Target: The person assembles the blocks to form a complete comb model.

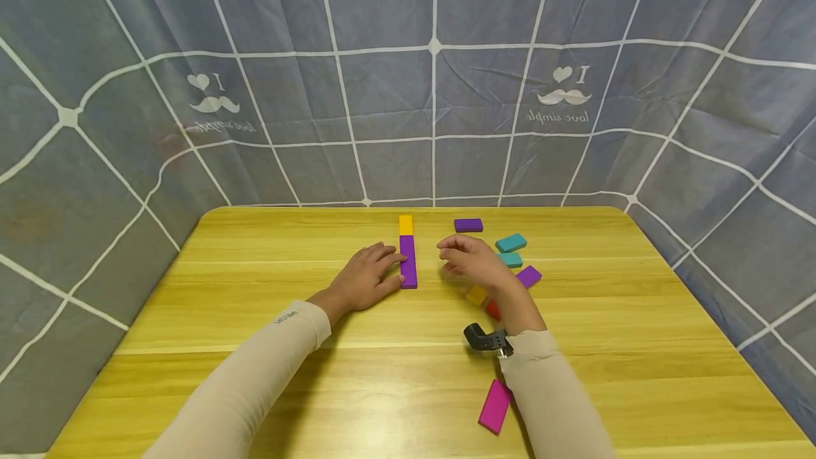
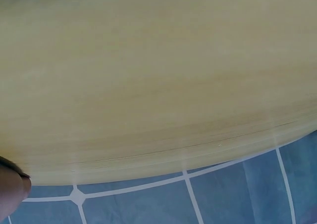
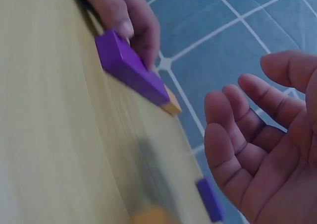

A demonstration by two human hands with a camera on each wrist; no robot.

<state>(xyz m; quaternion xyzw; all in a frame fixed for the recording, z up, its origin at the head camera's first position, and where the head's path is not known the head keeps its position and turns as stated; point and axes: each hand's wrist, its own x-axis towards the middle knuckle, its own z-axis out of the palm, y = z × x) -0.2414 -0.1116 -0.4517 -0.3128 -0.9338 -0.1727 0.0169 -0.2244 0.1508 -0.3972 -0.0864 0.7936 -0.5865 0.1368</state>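
A long purple strip [image 1: 409,271] lies on the table, its far end meeting a yellow-orange block [image 1: 406,225]. Whether the purple strip is one block or more, I cannot tell. Along its left side my left hand [image 1: 366,278] rests, thumb and forefinger tips touching the purple. The right wrist view shows the same purple strip [image 3: 131,73] with those fingertips on it. To the right of the strip, my right hand [image 1: 474,261] hovers with loosely bent fingers and nothing held. Only a bit of the left hand [image 2: 11,192] enters the left wrist view.
Around the right hand lie a purple block [image 1: 468,225], teal blocks [image 1: 511,243], another purple block [image 1: 529,276], an orange block [image 1: 476,295] and a partly hidden red block [image 1: 493,310]. A magenta block [image 1: 494,406] lies near the right forearm. A grey curtain [image 1: 395,91] stands behind the table.
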